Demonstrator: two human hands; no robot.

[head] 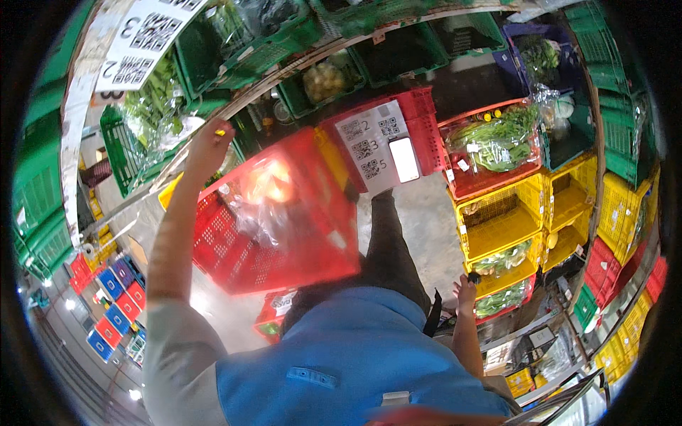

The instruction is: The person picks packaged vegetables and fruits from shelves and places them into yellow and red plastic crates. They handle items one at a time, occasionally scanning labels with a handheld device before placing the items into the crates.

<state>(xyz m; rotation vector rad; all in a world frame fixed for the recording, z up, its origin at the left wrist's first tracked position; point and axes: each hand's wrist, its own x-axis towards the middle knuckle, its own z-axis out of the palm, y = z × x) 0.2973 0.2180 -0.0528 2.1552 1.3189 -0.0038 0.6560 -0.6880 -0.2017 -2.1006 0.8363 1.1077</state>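
My left hand [213, 141] reaches to the shelf edge, above a red plastic crate [319, 234]. Its fingers look bent, with a small yellow thing at them; its hold is unclear. Clear plastic bags [261, 213], one with pale orange contents under glare, lie in the crate. My right hand [465, 294] is low at the right, beside the yellow crates [501, 229], fingers apart. A small black thing [473, 277] shows at its fingertips; whether it touches them is unclear. A phone with a bright white screen [404, 160] lies on a sheet with printed codes [367, 144].
Green crates [399, 53] line the shelf ahead, one holding bagged round produce [323, 80]. At right, a red crate [495, 175] of bagged leafy greens [501, 138] tops the yellow crates. A small red crate [266, 319] stands on the floor at my left.
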